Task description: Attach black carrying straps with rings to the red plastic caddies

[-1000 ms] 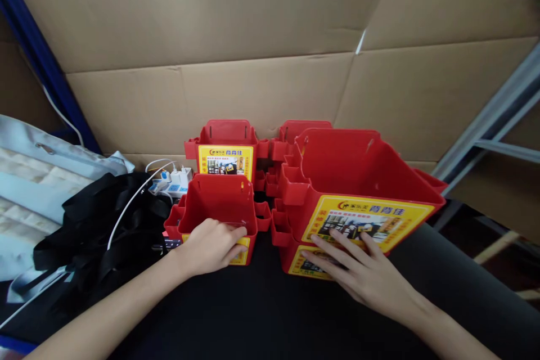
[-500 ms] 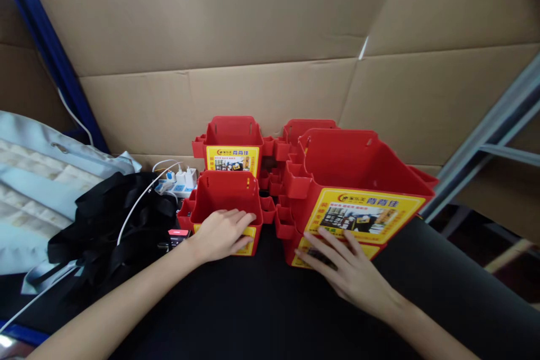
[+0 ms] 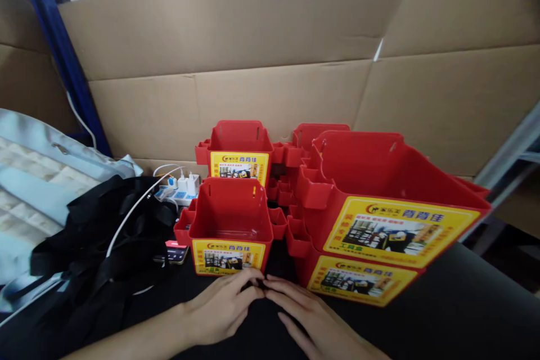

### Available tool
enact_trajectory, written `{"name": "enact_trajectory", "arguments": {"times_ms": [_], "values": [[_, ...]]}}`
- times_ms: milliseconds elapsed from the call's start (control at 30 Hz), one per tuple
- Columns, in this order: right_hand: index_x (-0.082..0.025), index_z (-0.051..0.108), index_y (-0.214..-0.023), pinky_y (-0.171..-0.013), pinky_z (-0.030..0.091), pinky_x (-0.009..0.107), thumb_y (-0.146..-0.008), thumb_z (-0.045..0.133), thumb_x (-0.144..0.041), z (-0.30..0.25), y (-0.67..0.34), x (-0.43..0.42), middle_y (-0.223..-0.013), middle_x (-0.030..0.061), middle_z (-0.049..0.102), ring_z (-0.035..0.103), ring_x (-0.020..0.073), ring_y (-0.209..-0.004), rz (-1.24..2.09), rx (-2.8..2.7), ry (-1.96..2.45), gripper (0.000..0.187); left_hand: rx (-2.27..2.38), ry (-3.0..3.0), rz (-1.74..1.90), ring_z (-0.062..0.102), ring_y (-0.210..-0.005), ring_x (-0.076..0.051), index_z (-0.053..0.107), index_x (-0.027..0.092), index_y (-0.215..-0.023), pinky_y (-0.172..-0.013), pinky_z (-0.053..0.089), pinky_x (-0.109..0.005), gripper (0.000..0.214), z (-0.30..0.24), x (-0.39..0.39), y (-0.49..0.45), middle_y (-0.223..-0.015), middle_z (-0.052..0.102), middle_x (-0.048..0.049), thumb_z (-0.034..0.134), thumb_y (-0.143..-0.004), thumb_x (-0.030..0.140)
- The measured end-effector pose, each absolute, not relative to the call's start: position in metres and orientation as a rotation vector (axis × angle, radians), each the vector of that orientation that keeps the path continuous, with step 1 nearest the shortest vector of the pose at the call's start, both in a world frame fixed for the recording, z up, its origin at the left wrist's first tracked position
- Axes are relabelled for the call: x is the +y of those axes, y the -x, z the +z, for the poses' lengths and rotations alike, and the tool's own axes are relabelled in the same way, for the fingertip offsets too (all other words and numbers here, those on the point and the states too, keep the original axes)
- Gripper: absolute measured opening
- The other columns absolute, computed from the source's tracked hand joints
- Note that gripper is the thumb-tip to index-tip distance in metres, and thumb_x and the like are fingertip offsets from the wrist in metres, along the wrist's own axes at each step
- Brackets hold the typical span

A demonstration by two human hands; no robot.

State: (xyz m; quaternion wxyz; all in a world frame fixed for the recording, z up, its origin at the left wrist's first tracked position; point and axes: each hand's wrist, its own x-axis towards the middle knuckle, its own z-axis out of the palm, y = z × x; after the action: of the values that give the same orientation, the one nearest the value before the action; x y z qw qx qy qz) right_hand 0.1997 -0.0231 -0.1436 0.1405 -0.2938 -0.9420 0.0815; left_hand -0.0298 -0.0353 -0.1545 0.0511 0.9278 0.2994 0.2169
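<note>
My left hand [image 3: 225,301] is just in front of a red plastic tool box [image 3: 230,219], its fingers stretched toward the right with nothing visible in them. My right hand [image 3: 306,309] is open, fingers apart, and its tips meet or nearly meet those of the left hand. Close beside it is a stack of two red tool boxes: the upper box [image 3: 358,169] is larger in view and overhangs the lower box [image 3: 310,267]. Both carry yellow labels with a picture and printed characters. The front left box is upright, open at the top, with small side pockets.
Behind stand another labelled red box [image 3: 240,140] and a partly hidden red box [image 3: 320,132]. Cardboard panels [image 3: 274,90] form the back wall. At left lie black straps [image 3: 139,219], a phone [image 3: 177,253], a power strip [image 3: 179,194] with white cables, and a pale blue padded item [image 3: 42,191].
Both hands have left the boxes' front labels and come together between them, lower in view. The front left box and the right stack appear nearer, and the view has shifted slightly.
</note>
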Motion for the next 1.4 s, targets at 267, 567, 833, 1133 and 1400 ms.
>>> {"name": "enact_trajectory", "arguments": {"times_ms": [267,567,833,1133,1400], "values": [[-0.023,0.044,-0.13,-0.103,0.036,0.035,-0.089,0.037,-0.028,-0.1361,-0.201,-0.0281,-0.139,0.0033,0.037,0.036,0.0178,-0.127,0.437,-2.781,1.002,0.042,0.851,-2.533,0.531,0.048,-0.116,-0.015,0.051,0.019,-0.111,-0.102,0.039,-0.031,0.032,-0.147,-0.0342,0.031,-0.129,0.048,-0.0079,0.038,-0.084,0.009],[-0.023,0.044,-0.13,-0.104,0.034,0.036,-0.09,0.037,-0.027,-0.1383,-0.2048,-0.0286,-0.141,0.005,0.033,0.031,0.018,-0.129,0.438,-2.802,0.978,0.041,0.827,-2.54,0.478,0.044,-0.121,-0.014,0.051,0.018,-0.113,-0.104,0.035,-0.032,0.034,-0.148,-0.0336,0.0311,-0.13,0.047,-0.0072,0.038,-0.083,0.007],[-0.023,0.048,-0.127,-0.103,0.035,0.037,-0.088,0.04,-0.023,-0.1384,-0.2035,-0.0291,-0.139,0.0068,0.037,0.034,0.0187,-0.128,0.446,-2.769,0.926,0.04,0.811,-2.535,0.474,0.043,-0.121,-0.014,0.051,0.019,-0.113,-0.104,0.036,-0.032,0.034,-0.1465,-0.0343,0.032,-0.129,0.047,-0.0073,0.038,-0.084,0.008],[-0.024,0.049,-0.125,-0.104,0.033,0.037,-0.087,0.041,-0.021,-0.1388,-0.2044,-0.0285,-0.138,0.0061,0.038,0.033,0.018,-0.128,0.449,-2.757,0.912,0.039,0.8,-2.549,0.463,0.044,-0.12,-0.016,0.05,0.019,-0.114,-0.103,0.037,-0.035,0.036,-0.1463,-0.0339,0.032,-0.129,0.047,-0.0078,0.038,-0.083,0.007],[-0.02,0.058,-0.114,-0.104,0.035,0.034,-0.086,0.039,-0.017,-0.1376,-0.2061,-0.0251,-0.127,0.006,0.052,0.04,0.0162,-0.124,0.223,-2.791,0.754,0.034,0.748,-2.812,0.381,0.052,-0.109,-0.015,0.052,0.018,-0.11,-0.095,0.044,-0.028,0.03,-0.1451,-0.0379,0.0311,-0.117,0.056,-0.0072,0.039,-0.084,0.01]]}}
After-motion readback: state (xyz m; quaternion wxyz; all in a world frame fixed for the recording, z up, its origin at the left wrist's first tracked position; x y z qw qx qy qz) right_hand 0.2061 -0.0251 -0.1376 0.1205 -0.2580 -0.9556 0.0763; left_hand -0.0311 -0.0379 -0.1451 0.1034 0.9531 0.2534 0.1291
